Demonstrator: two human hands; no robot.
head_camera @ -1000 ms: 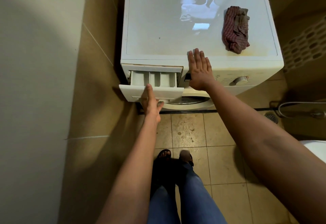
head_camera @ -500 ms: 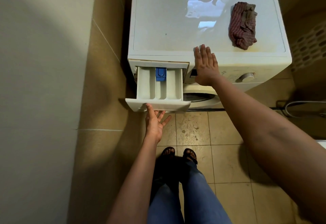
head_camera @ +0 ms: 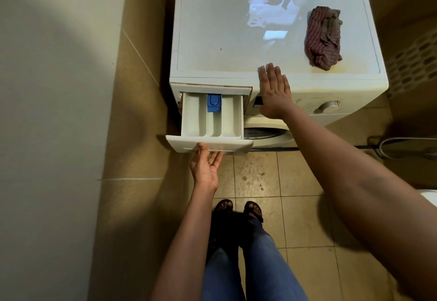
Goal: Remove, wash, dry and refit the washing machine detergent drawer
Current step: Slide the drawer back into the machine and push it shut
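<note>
detergent drawer [head_camera: 214, 124] pulled out. left hand [head_camera: 204, 170] under its front, thumb on panel, fingertips hidden, grip cannot tell. right hand [head_camera: 274, 93] flat on washing machine [head_camera: 220, 40], fingers together.

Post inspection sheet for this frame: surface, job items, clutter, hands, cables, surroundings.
Surface: glossy white washing machine top, yellowish stain front right.
Job's things: white plastic three-compartment detergent drawer pulled far out, not removed; blue plastic insert in middle compartment.
Clutter: crumpled maroon striped cloth on the top.
Grippers: left hand pinches drawer front, thumb above, fingers underneath; right hand flat on machine's front edge.
Cables: nothing seen.
Surroundings: beige tiled floor; grey curved hose at right.
</note>
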